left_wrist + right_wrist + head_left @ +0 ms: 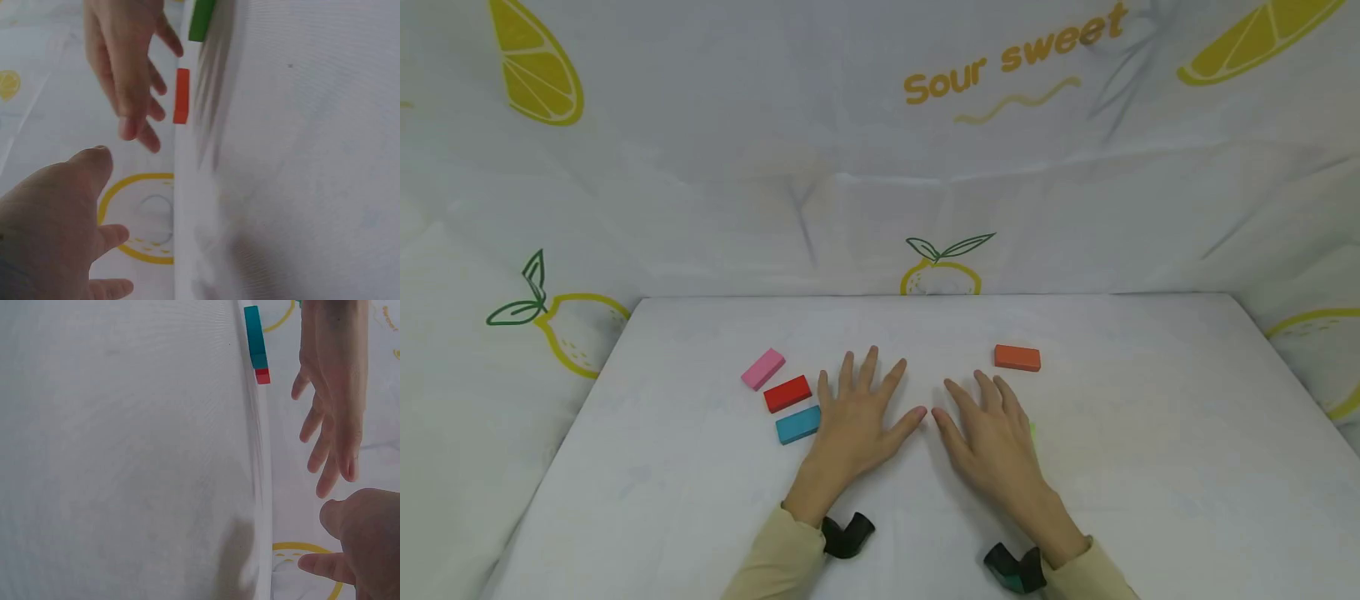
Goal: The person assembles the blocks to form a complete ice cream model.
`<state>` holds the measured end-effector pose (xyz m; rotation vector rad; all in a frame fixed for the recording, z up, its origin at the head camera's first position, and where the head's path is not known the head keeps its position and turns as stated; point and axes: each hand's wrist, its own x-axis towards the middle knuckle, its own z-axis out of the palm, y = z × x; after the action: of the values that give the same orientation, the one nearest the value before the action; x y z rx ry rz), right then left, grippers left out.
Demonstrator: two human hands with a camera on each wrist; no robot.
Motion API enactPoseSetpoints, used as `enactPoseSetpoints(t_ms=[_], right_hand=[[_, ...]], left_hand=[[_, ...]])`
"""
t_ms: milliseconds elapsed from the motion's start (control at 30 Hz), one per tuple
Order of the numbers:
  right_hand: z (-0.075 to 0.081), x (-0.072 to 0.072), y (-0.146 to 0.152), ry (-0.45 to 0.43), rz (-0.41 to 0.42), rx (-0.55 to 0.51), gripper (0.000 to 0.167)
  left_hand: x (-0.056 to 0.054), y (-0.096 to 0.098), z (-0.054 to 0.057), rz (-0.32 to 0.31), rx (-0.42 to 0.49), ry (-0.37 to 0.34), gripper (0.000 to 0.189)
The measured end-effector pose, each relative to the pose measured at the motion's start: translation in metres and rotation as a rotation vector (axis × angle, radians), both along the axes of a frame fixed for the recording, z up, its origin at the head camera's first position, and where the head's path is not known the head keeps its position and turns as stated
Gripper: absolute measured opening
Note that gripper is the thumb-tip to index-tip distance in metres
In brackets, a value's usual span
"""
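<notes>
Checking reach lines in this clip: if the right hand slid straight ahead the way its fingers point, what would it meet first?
Probably nothing: the right hand points up and slightly left, so the orange block lies just right of that line. The way to the table's far edge looks free.

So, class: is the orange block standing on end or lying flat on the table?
Lying flat. In the head view the orange block rests on its broad face on the table, beyond the right hand.

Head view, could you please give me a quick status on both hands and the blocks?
Left hand and right hand open, flat on the table, holding nothing. Blue block beside the left hand; orange block beyond the right. Nothing in the way.
</notes>
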<state>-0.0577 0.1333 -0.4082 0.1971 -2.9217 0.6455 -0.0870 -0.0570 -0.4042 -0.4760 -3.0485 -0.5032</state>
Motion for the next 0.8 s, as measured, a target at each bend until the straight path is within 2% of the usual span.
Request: enactPoseSetpoints(t_ms=[133,367,500,600,800], right_hand=[[0.0,0.003,0.002,0.015,-0.021,-0.014,0.047],[0.0,0.013,0.007,0.087,-0.05,-0.061,0.04],[-0.001,0.018,0.009,0.11,-0.063,-0.078,0.038],[0.0,0.021,0.01,0.109,-0.077,-0.074,0.038],[0.003,0.024,0.012,0.088,-0.094,-0.055,0.04]], left_hand=[[0.0,-0.008,0.008,-0.024,0.077,0.017,0.065],[0.0,-0.033,0.016,-0.003,0.222,0.067,0.055],[-0.002,-0.052,0.017,0.001,0.258,0.079,0.052],[-0.003,-0.064,0.019,0.01,0.252,0.073,0.053],[-0.004,-0.084,0.022,0.045,0.287,0.024,0.056]])
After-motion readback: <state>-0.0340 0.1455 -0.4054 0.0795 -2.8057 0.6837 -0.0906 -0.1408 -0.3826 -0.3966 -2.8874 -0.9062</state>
